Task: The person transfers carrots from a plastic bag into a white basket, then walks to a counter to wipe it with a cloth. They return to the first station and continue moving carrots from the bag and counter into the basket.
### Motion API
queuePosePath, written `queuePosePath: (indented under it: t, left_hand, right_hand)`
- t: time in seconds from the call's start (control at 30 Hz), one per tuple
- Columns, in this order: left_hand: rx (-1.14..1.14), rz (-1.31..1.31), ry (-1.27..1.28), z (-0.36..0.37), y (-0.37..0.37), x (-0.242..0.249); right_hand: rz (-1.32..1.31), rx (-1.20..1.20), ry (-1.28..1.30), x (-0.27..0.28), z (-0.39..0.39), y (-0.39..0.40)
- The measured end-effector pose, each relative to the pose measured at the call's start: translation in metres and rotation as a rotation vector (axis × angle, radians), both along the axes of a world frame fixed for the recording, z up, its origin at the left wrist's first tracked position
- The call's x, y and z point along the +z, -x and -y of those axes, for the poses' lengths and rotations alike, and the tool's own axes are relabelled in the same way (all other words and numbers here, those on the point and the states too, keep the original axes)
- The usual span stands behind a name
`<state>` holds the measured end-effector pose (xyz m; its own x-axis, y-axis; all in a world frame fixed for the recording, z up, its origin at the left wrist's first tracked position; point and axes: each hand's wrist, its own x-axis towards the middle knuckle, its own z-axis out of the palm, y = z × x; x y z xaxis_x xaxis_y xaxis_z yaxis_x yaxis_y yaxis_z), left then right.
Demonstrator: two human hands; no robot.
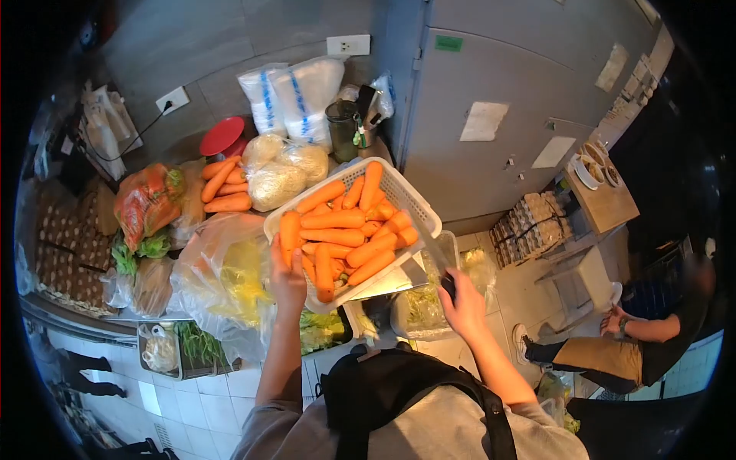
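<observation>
A white plastic basket (409, 193) full of orange carrots (334, 220) stands in front of me, tilted a little. At its left edge is my left hand (288, 280), its fingers against the rim beside a carrot. My right hand (462, 301) is closed around the dark handle of a knife (435, 249), whose blade points up and left along the basket's right side. Under the basket's lower right corner a shiny metal surface (393, 280) shows. More carrots (228, 186) lie behind on the left, next to plastic bags of pale food (285, 170).
Clear bags (222, 268) and bagged vegetables (147, 201) crowd the left side. A red lid (223, 136) and white packets (297, 96) stand at the back. Below right is a tub of greens (426, 312). A seated person (613, 356) is at the far right, near a stool (579, 280).
</observation>
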<state>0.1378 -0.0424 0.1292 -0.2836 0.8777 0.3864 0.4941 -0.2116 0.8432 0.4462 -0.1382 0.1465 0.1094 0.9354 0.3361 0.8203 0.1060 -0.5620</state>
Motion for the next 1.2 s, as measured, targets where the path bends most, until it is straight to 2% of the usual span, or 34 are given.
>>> queuePosePath:
  t: [0.07,0.17,0.3,0.37,0.43,0.53,0.57,0.6,0.67,0.73,0.9,1.0,1.03,1.13,1.2]
  left_hand:
    - [0.089,-0.158,-0.201,-0.008,-0.004,-0.016]
    - [0.209,-0.321,-0.204,-0.005,-0.011,-0.022]
    - [0.272,-0.367,-0.053,0.001,-0.028,-0.01]
    - [0.259,-0.45,-0.066,0.002,-0.027,-0.015]
    - [0.283,-0.427,0.012,0.002,-0.026,-0.016]
    - [0.3,-0.444,0.061,-0.002,-0.021,-0.021]
    - [0.301,-0.456,0.065,-0.003,-0.02,-0.024]
    - [0.309,-0.496,0.038,-0.005,-0.019,-0.025]
    - [0.319,-0.58,-0.019,-0.006,-0.019,-0.025]
    - [0.289,-0.571,0.036,-0.007,-0.018,-0.018]
    - [0.267,-0.527,0.157,-0.012,-0.016,-0.018]
    - [0.243,-0.522,0.194,-0.012,-0.015,-0.016]
    - [0.233,-0.516,0.202,-0.013,-0.014,-0.015]
    - [0.215,-0.491,0.215,-0.015,-0.011,-0.019]
    - [0.204,-0.463,0.212,-0.016,-0.01,-0.016]
  right_hand:
    - [0.126,0.12,0.041,0.012,-0.034,0.002]
    - [0.247,0.262,-0.049,0.029,-0.084,0.017]
    - [0.361,0.384,-0.142,0.012,-0.144,0.032]
    - [0.377,0.429,-0.072,-0.012,-0.165,0.031]
    - [0.37,0.46,0.004,-0.016,-0.175,0.034]
    - [0.373,0.529,-0.025,0.001,-0.179,0.032]
    - [0.393,0.544,0.046,0.008,-0.187,0.032]
    - [0.304,0.537,0.034,0.013,-0.203,0.031]
    - [0.121,0.517,0.01,0.024,-0.237,0.029]
    - [-0.071,0.341,-0.051,0.025,-0.287,0.028]
    - [-0.288,0.056,0.161,0.014,-0.414,0.028]
    - [-0.313,0.055,0.234,0.006,-0.46,0.045]
    - [-0.378,0.045,0.188,0.002,-0.47,0.053]
    - [-0.258,-0.216,0.172,-0.002,-0.493,0.078]
    - [-0.344,-0.258,0.092,-0.013,-0.509,0.081]
